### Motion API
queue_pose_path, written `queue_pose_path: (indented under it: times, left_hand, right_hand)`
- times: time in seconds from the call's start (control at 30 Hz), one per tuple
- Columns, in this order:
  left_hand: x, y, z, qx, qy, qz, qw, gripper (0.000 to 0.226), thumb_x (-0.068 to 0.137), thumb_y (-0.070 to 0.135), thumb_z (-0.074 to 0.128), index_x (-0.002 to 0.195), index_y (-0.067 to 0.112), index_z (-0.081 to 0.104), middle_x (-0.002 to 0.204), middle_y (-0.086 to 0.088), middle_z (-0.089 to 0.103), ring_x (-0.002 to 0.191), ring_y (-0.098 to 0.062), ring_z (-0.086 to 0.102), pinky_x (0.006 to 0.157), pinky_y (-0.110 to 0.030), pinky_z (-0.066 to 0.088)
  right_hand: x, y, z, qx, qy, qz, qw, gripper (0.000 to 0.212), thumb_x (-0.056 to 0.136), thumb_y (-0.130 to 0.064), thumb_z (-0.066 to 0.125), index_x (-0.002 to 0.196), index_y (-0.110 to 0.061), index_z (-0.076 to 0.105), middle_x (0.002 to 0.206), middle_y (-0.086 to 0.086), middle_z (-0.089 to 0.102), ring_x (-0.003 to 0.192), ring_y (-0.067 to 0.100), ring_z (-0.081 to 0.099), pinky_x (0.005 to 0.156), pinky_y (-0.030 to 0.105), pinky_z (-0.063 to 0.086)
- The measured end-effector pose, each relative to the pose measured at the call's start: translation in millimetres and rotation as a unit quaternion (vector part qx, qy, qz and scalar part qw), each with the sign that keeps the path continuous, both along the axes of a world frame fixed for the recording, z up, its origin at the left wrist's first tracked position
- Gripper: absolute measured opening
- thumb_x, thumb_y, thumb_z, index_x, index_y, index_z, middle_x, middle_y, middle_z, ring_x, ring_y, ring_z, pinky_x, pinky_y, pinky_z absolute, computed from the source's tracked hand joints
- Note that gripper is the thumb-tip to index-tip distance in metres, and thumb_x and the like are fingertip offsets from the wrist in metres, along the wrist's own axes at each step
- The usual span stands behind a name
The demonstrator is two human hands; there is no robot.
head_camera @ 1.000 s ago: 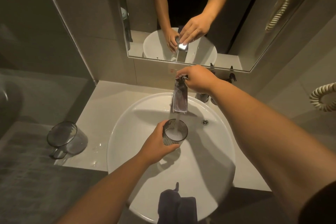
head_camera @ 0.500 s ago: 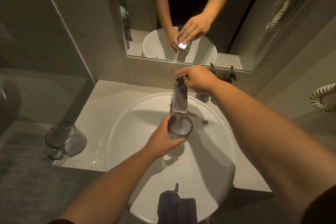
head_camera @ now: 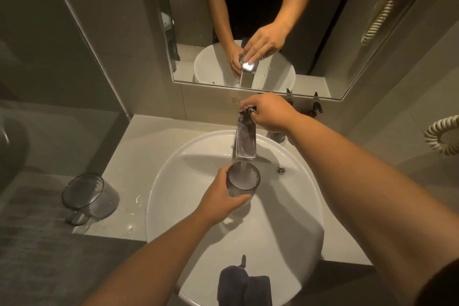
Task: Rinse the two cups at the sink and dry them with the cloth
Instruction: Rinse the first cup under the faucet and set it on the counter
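My left hand (head_camera: 219, 197) grips a ribbed grey glass cup (head_camera: 243, 179) upright under the chrome tap (head_camera: 246, 140), over the white basin (head_camera: 293, 226). Water runs from the spout into the cup, which looks nearly full. My right hand (head_camera: 269, 113) is closed on the tap's lever at the top of the tap. A second grey cup with a handle (head_camera: 90, 197) stands on the counter left of the basin, tilted in this wide view. A dark cloth (head_camera: 243, 285) hangs over the basin's near rim.
The pale counter (head_camera: 149, 146) around the basin carries water drops near the second cup. A mirror (head_camera: 248, 20) hangs behind the tap. Dark bottles (head_camera: 315, 108) stand behind my right wrist. A coiled cord (head_camera: 442, 135) hangs at the right wall.
The cup has risen closer to the spout and filled with water. My right hand stays on the lever. The second cup and cloth have not moved.
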State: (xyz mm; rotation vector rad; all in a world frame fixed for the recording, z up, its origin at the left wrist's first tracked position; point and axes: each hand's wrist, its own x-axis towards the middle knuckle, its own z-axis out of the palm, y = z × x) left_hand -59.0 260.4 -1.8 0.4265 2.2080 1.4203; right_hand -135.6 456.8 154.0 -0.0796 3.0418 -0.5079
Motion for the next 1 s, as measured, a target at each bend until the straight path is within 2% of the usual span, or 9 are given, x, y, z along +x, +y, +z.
queue_pose_path:
  times: [0.07, 0.17, 0.23, 0.3, 0.4, 0.53, 0.7, 0.87, 1.0]
  left_hand:
    - [5, 0, -3, -0.018, 0.015, -0.021, 1.000, 0.086, 0.074, 0.031, 0.084, 0.144, 0.028, 0.033, 0.129, 0.019, 0.048, 0.121, -0.002, 0.050, 0.090, -0.005, 0.035]
    - [0, -2, -1, -0.024, 0.023, -0.010, 0.999, 0.080, 0.073, 0.032, 0.084, 0.139, 0.030, 0.038, 0.125, 0.018, 0.053, 0.113, -0.002, 0.055, 0.083, -0.004, 0.040]
    - [-8, -4, 2, -0.062, 0.076, -0.003, 0.995, 0.080, 0.069, 0.035, 0.083, 0.137, 0.029, 0.041, 0.126, 0.012, 0.055, 0.110, -0.007, 0.056, 0.088, -0.016, 0.045]
    - [-14, -6, 4, -0.134, 0.154, -0.017, 0.979, 0.080, 0.065, 0.041, 0.080, 0.135, 0.028, 0.044, 0.128, 0.007, 0.056, 0.114, -0.015, 0.054, 0.098, -0.029, 0.041]
    - [-19, -14, 4, -0.260, 0.263, -0.072, 0.926, 0.078, 0.069, 0.052, 0.071, 0.137, 0.030, 0.041, 0.129, 0.008, 0.053, 0.120, -0.021, 0.050, 0.108, -0.037, 0.030]
    - [-28, -27, 8, -0.363, 0.326, -0.112, 0.865, 0.073, 0.074, 0.042, 0.071, 0.139, 0.029, 0.040, 0.136, 0.008, 0.051, 0.129, -0.025, 0.045, 0.118, -0.051, 0.015]
    - [-40, -42, 12, -0.420, 0.455, -0.154, 0.770, 0.077, 0.049, 0.026, 0.089, 0.120, 0.021, 0.059, 0.111, 0.002, 0.065, 0.101, -0.031, 0.062, 0.106, -0.064, 0.036]
    - [-45, -50, 23, -0.442, 0.544, -0.191, 0.687, 0.064, 0.056, 0.006, 0.079, 0.116, 0.014, 0.059, 0.109, -0.004, 0.062, 0.103, -0.036, 0.059, 0.109, -0.066, 0.030]
    - [-50, -44, 31, -0.464, 0.609, -0.202, 0.611, 0.051, 0.064, 0.006, 0.075, 0.111, 0.009, 0.056, 0.098, -0.008, 0.058, 0.093, -0.036, 0.058, 0.110, -0.065, 0.032]
  right_hand:
    - [0, 1, 0, 0.000, -0.002, -0.003, 1.000, 0.043, 0.087, -0.001, 0.051, 0.121, -0.023, 0.067, 0.128, 0.002, 0.065, 0.115, 0.023, 0.058, 0.091, 0.036, 0.050]
    - [1, -1, -1, -0.002, -0.004, 0.001, 1.000, 0.043, 0.087, -0.001, 0.051, 0.121, -0.022, 0.067, 0.128, 0.002, 0.065, 0.115, 0.023, 0.058, 0.091, 0.036, 0.050]
    - [0, -2, -1, -0.003, -0.001, 0.000, 1.000, 0.043, 0.086, -0.001, 0.051, 0.120, -0.022, 0.067, 0.128, 0.002, 0.065, 0.114, 0.023, 0.059, 0.091, 0.036, 0.050]
    - [0, -1, 0, 0.001, 0.002, -0.002, 1.000, 0.043, 0.086, -0.001, 0.051, 0.120, -0.022, 0.067, 0.127, 0.002, 0.065, 0.113, 0.023, 0.059, 0.091, 0.036, 0.050]
    - [1, 0, -1, 0.000, 0.002, 0.002, 1.000, 0.042, 0.086, -0.002, 0.052, 0.120, -0.022, 0.067, 0.126, 0.002, 0.066, 0.112, 0.022, 0.060, 0.091, 0.036, 0.050]
    - [0, 0, -1, 0.002, 0.002, -0.002, 1.000, 0.040, 0.087, -0.003, 0.052, 0.120, -0.022, 0.068, 0.128, 0.001, 0.065, 0.113, 0.024, 0.059, 0.092, 0.037, 0.050]
    - [2, -2, 1, 0.001, -0.003, -0.005, 1.000, 0.043, 0.087, -0.002, 0.051, 0.121, -0.022, 0.067, 0.129, 0.002, 0.064, 0.114, 0.024, 0.058, 0.093, 0.038, 0.050]
    - [4, -3, 3, -0.005, -0.003, -0.009, 1.000, 0.042, 0.087, -0.001, 0.051, 0.119, -0.023, 0.068, 0.129, 0.002, 0.064, 0.114, 0.023, 0.058, 0.092, 0.038, 0.052]
    - [4, -4, 4, -0.006, -0.001, -0.009, 1.000, 0.042, 0.087, -0.001, 0.051, 0.119, -0.022, 0.068, 0.129, 0.001, 0.064, 0.115, 0.023, 0.058, 0.091, 0.037, 0.051]
